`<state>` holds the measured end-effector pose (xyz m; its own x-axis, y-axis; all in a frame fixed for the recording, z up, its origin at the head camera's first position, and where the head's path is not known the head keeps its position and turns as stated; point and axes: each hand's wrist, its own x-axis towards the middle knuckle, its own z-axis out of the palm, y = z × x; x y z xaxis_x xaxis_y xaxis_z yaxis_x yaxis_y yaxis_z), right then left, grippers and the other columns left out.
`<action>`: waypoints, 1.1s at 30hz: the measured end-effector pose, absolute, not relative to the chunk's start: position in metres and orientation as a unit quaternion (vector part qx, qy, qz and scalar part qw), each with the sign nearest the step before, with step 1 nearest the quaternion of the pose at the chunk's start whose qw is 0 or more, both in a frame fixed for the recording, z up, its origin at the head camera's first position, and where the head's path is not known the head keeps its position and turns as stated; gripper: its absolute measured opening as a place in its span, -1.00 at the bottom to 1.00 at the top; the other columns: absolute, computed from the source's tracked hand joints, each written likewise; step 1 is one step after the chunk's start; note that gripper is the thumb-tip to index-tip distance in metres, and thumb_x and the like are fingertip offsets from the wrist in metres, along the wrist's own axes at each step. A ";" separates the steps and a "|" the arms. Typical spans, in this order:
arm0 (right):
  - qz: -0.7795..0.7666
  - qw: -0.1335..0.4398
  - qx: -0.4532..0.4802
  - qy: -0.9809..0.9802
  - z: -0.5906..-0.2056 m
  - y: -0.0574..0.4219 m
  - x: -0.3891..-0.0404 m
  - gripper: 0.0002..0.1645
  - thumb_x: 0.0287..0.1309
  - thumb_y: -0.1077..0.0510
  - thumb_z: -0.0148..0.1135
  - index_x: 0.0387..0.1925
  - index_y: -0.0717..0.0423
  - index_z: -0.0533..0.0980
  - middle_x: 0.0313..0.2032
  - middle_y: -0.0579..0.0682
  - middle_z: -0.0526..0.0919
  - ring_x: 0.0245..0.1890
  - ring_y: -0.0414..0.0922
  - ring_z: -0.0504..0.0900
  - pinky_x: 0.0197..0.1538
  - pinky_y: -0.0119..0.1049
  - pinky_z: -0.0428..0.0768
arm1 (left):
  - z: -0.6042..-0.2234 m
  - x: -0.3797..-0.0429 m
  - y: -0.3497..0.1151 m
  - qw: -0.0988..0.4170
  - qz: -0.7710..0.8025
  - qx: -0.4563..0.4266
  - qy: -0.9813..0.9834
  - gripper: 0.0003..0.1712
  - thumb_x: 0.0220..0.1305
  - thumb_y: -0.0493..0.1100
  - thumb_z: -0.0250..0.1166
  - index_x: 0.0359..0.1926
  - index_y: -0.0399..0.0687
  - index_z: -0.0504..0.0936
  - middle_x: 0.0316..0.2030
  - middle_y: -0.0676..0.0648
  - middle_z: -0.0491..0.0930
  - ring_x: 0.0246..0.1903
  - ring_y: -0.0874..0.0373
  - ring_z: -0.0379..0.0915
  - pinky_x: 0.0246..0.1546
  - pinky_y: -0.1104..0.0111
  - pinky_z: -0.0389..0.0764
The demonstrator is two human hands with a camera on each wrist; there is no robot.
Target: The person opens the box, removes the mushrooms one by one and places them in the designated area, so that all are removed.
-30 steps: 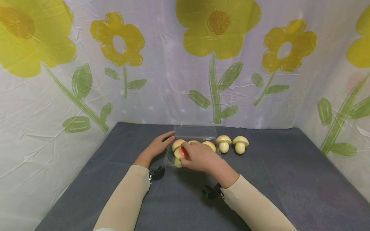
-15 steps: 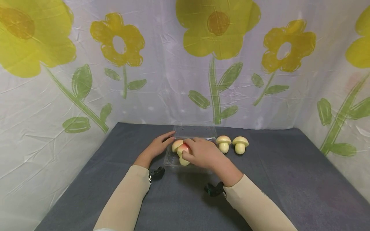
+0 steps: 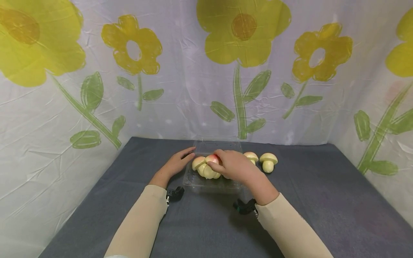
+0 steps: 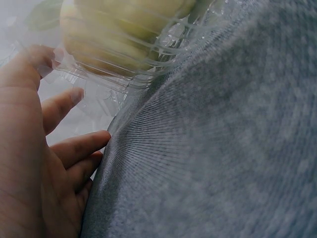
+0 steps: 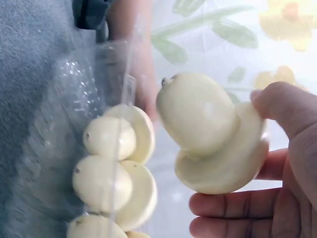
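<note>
My right hand (image 3: 237,166) pinches a model mushroom (image 5: 198,114) by its pink-tinged cap, thumb on one side and fingers on the other. Its pale stem points away from the palm. The mushroom is over a clear plastic clamshell box (image 3: 190,180), where several similar mushrooms (image 5: 101,183) stand in a row along the back. In the head view my right hand hides part of that row. My left hand (image 3: 175,163) is at the box's left side, fingers extended, with fingertips right at the clear plastic (image 4: 114,82).
Two more mushrooms stand on the grey cloth right of the box, one (image 3: 251,156) partly behind my right hand, the other (image 3: 268,162) farther right. The box's raised lid (image 3: 217,147) is at the back, before a flower-print curtain (image 3: 180,89). Black wrist cameras (image 3: 175,193) sit under both wrists.
My right hand has moved right and slightly back with the mushroom, from the box's front left towards its middle. One outside mushroom is now partly covered by that hand. The left hand stays put.
</note>
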<state>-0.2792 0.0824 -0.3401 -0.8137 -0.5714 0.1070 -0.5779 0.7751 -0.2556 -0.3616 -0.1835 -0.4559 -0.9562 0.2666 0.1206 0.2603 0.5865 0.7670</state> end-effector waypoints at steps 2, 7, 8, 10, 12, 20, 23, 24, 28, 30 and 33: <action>0.143 0.005 0.304 -0.942 -0.337 0.086 -0.280 -0.33 0.51 -0.30 0.04 0.21 0.17 0.53 -0.29 -0.11 0.64 -0.39 -0.20 0.59 -0.24 -0.18 0.60 | -0.456 -0.361 -0.183 0.006 0.429 0.145 0.892 -0.27 0.56 0.32 0.03 0.58 0.16 0.27 0.48 -0.15 0.30 0.45 -0.17 0.20 0.40 -0.16 0.28; 0.151 -0.014 0.295 -0.943 -0.329 0.094 -0.278 -0.35 0.53 -0.27 0.04 0.22 0.19 0.52 -0.32 -0.11 0.62 -0.42 -0.19 0.56 -0.25 -0.17 0.57 | -0.454 -0.359 -0.181 0.013 0.433 0.136 0.891 -0.29 0.57 0.30 0.03 0.58 0.18 0.27 0.48 -0.15 0.30 0.45 -0.17 0.21 0.40 -0.17 0.28; 0.153 -0.016 0.289 -0.945 -0.327 0.096 -0.277 -0.34 0.52 -0.28 0.04 0.24 0.17 0.52 -0.31 -0.12 0.62 -0.41 -0.19 0.56 -0.24 -0.17 0.57 | -0.453 -0.358 -0.181 0.013 0.433 0.135 0.891 -0.29 0.57 0.30 0.03 0.58 0.18 0.27 0.48 -0.15 0.30 0.45 -0.17 0.21 0.40 -0.16 0.29; 0.158 -0.023 0.280 -0.947 -0.325 0.099 -0.277 -0.36 0.53 -0.26 0.02 0.24 0.16 0.51 -0.31 -0.11 0.61 -0.41 -0.17 0.56 -0.25 -0.15 0.56 | -0.453 -0.358 -0.181 0.014 0.434 0.134 0.891 -0.30 0.58 0.28 0.03 0.58 0.18 0.27 0.49 -0.15 0.29 0.45 -0.17 0.20 0.40 -0.16 0.28; 0.163 -0.025 0.271 -0.948 -0.323 0.102 -0.278 -0.39 0.53 -0.24 -0.01 0.24 0.14 0.51 -0.32 -0.11 0.61 -0.41 -0.15 0.55 -0.24 -0.14 0.55 | -0.453 -0.359 -0.181 0.014 0.433 0.134 0.891 -0.30 0.58 0.28 0.03 0.58 0.18 0.27 0.49 -0.14 0.29 0.46 -0.17 0.19 0.40 -0.16 0.27; 0.180 -0.028 0.267 -0.946 -0.317 0.113 -0.280 -0.45 0.53 -0.17 -0.08 0.20 0.15 0.49 -0.28 -0.07 0.60 -0.37 -0.09 0.54 -0.22 -0.08 0.53 | -0.454 -0.358 -0.182 0.015 0.436 0.137 0.889 -0.29 0.56 0.31 0.03 0.58 0.21 0.27 0.49 -0.13 0.29 0.46 -0.17 0.20 0.40 -0.17 0.27; 0.185 -0.029 0.266 -0.946 -0.314 0.117 -0.279 -0.43 0.54 -0.18 -0.03 0.24 0.16 0.48 -0.31 -0.06 0.60 -0.38 -0.09 0.54 -0.23 -0.08 0.53 | -0.454 -0.359 -0.183 0.013 0.435 0.140 0.890 -0.27 0.55 0.34 0.02 0.58 0.21 0.27 0.49 -0.13 0.29 0.46 -0.16 0.20 0.41 -0.16 0.27; 0.187 -0.029 0.266 -0.945 -0.313 0.118 -0.279 -0.43 0.54 -0.19 -0.01 0.25 0.16 0.47 -0.32 -0.06 0.59 -0.39 -0.09 0.54 -0.24 -0.08 0.53 | -0.454 -0.359 -0.183 0.012 0.435 0.140 0.890 -0.27 0.55 0.34 0.02 0.58 0.20 0.27 0.49 -0.13 0.29 0.46 -0.16 0.20 0.41 -0.16 0.27; 0.200 -0.030 0.267 -0.942 -0.311 0.124 -0.279 -0.45 0.53 -0.19 0.04 0.23 0.15 0.47 -0.36 -0.05 0.57 -0.45 -0.10 0.53 -0.30 -0.12 0.53 | -0.455 -0.359 -0.182 0.010 0.438 0.144 0.887 -0.28 0.56 0.32 0.02 0.58 0.17 0.27 0.49 -0.13 0.29 0.46 -0.16 0.19 0.41 -0.16 0.26; 0.205 -0.028 0.268 -0.941 -0.311 0.128 -0.280 -0.47 0.53 -0.18 0.04 0.20 0.13 0.48 -0.36 -0.05 0.56 -0.46 -0.11 0.52 -0.31 -0.14 0.53 | -0.455 -0.359 -0.182 0.011 0.442 0.145 0.885 -0.30 0.58 0.27 0.03 0.58 0.16 0.28 0.49 -0.13 0.30 0.46 -0.16 0.20 0.41 -0.15 0.27; 0.214 -0.032 0.263 -0.940 -0.309 0.133 -0.279 -0.53 0.52 -0.16 0.05 0.16 0.09 0.48 -0.34 -0.05 0.56 -0.44 -0.12 0.52 -0.29 -0.14 0.52 | -0.456 -0.360 -0.182 0.011 0.446 0.145 0.883 -0.33 0.60 0.23 0.04 0.58 0.14 0.28 0.48 -0.14 0.30 0.46 -0.16 0.20 0.41 -0.15 0.28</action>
<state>-0.2789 0.1333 -0.3085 -0.8599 -0.5078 0.0513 -0.4800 0.7705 -0.4194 -0.3595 -0.1818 -0.4556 -0.9574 0.2667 0.1102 0.2469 0.5591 0.7915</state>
